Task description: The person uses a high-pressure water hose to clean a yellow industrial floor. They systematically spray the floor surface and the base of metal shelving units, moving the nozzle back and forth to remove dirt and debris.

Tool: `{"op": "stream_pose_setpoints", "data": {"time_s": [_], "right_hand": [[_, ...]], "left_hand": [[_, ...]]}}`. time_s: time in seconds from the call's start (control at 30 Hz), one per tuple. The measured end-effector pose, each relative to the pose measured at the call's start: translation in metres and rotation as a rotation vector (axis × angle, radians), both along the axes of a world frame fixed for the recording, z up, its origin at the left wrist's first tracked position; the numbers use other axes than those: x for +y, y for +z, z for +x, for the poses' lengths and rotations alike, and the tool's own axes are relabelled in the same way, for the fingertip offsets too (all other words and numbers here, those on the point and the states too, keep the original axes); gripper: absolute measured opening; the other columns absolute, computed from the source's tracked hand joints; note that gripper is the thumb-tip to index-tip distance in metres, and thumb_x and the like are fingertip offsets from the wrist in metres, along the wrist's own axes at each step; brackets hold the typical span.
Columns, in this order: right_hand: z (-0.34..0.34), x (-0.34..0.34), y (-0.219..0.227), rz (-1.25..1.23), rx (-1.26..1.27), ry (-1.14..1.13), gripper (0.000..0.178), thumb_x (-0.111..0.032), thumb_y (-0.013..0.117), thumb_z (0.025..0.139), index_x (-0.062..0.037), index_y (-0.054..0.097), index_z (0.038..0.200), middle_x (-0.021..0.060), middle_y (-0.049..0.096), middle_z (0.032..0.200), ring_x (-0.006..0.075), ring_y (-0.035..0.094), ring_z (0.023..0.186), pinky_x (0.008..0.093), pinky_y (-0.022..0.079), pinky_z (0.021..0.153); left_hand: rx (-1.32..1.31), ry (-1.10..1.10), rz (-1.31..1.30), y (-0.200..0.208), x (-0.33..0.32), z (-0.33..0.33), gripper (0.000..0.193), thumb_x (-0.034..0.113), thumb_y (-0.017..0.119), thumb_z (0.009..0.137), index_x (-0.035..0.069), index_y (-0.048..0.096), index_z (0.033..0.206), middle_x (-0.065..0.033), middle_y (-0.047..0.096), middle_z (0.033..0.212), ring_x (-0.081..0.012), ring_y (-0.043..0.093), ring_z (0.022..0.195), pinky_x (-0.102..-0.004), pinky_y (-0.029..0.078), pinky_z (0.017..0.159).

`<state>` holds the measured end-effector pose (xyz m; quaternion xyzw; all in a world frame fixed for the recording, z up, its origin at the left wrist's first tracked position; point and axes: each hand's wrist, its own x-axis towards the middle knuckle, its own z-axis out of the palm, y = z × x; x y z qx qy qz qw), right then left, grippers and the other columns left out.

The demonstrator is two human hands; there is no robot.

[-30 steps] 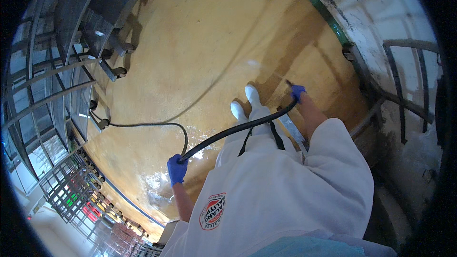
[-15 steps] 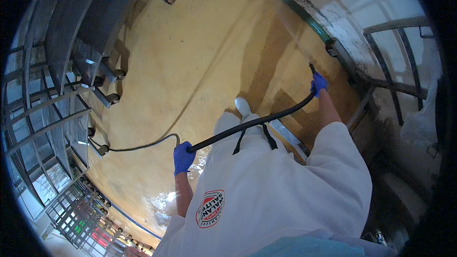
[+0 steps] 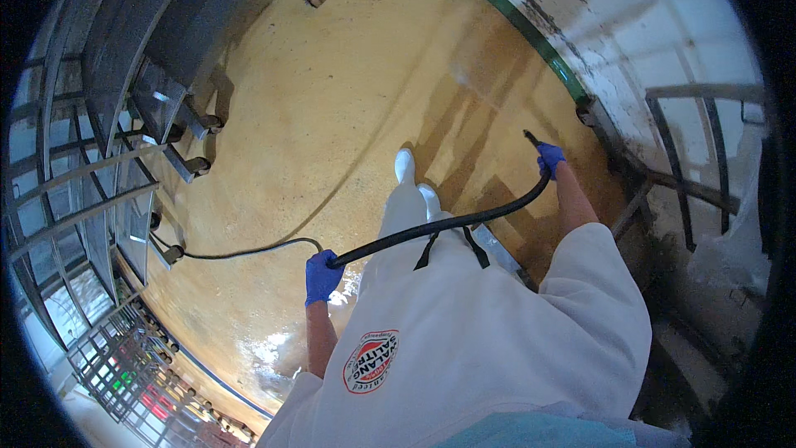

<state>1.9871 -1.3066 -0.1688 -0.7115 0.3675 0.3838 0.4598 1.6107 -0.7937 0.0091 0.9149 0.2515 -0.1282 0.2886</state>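
A thick black hose (image 3: 448,222) sags in a curve across the front of my white clothing, held at both ends by my blue-gloved hands. My left hand (image 3: 322,276) is closed round it at the left. From there a thinner-looking length (image 3: 249,252) runs along the floor to the racks. Out to the right, my right hand (image 3: 550,159) grips the hose near its end. A short dark nozzle (image 3: 531,138) sticks out past that hand, tipped toward the far left. Beyond it a faint spray of water (image 3: 485,95) shows over the floor.
Wheeled metal racks (image 3: 91,158) stand along the left side. The yellowish floor (image 3: 290,108) is wet and shiny in places. A white wall (image 3: 613,25) with a green base strip (image 3: 531,29) bounds the right, beside a metal frame (image 3: 688,149). My white boots (image 3: 404,168) are below.
My right hand and the nozzle have shifted slightly left, and the nozzle now tilts more to the left. One boot has stepped forward. The left hand still holds the hose.
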Motion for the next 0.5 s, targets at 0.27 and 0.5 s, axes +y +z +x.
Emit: {"op": "stream_pose_setpoints", "data": {"time_s": [0.27, 0.5], "right_hand": [[0.009, 0.148, -0.024, 0.092, 0.193, 0.29, 0.02, -0.031, 0.052, 0.087, -0.0196, 0.057, 0.103, 0.0006, 0.043, 0.052, 0.0141, 0.038, 0.038, 0.031, 0.035, 0.035], [0.018, 0.222, -0.064, 0.071, 0.273, 0.677, 0.018, -0.026, 0.057, 0.082, -0.0112, 0.054, 0.072, 0.003, 0.047, 0.052, 0.0151, 0.043, 0.04, 0.0315, 0.034, 0.037]], "left_hand": [[0.073, 0.24, -0.023, 0.024, 0.056, -0.015, 0.018, 0.013, 0.071, 0.065, 0.004, 0.055, 0.06, -0.0161, 0.051, 0.054, -0.0288, 0.048, 0.048, -0.0356, 0.039, 0.048], [0.082, 0.414, -0.016, 0.031, 0.084, -0.045, 0.026, 0.016, 0.071, 0.068, 0.003, 0.052, 0.056, -0.0157, 0.045, 0.049, -0.0197, 0.04, 0.042, -0.0348, 0.035, 0.044]]}}
